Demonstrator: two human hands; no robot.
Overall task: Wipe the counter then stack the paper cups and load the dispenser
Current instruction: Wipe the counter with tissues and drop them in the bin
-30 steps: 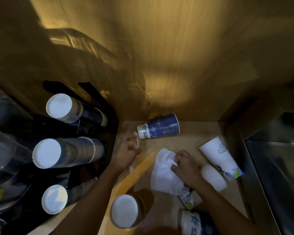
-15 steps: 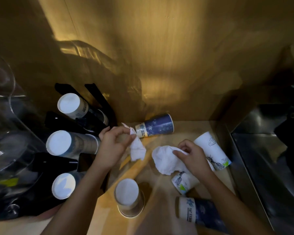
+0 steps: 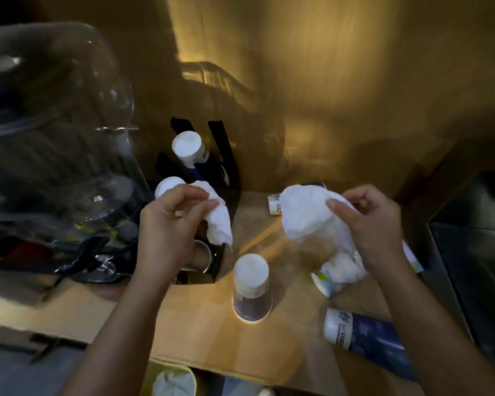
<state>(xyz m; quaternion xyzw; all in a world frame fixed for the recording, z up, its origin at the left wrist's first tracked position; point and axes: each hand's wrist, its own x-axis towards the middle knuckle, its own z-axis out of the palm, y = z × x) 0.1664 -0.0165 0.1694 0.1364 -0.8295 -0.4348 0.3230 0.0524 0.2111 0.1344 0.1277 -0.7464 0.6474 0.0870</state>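
My left hand [image 3: 169, 227] pinches a small white tissue piece [image 3: 217, 221] above the counter's left side. My right hand [image 3: 375, 230] grips a larger crumpled white tissue [image 3: 309, 215], lifted off the wooden counter [image 3: 200, 332]. An upside-down paper cup [image 3: 251, 287] stands on the counter between my arms. A blue cup [image 3: 366, 338] lies on its side at the near right, another blue cup [image 3: 275, 204] lies by the back wall behind the tissue, and a white printed cup [image 3: 326, 280] lies under my right hand. The black cup dispenser [image 3: 223, 150] at the left holds stacks of cups [image 3: 187, 147].
Clear plastic containers [image 3: 55, 138] crowd the left side. A dark metal sink [image 3: 475, 247] lies to the right. A wooden wall [image 3: 326, 81] closes off the back. Below the counter's front edge sits a bin with crumpled white paper [image 3: 172, 381].
Both hands have lifted the tissues higher off the counter and moved further apart. The view has shifted back and to the left, so more of the counter's front edge shows.
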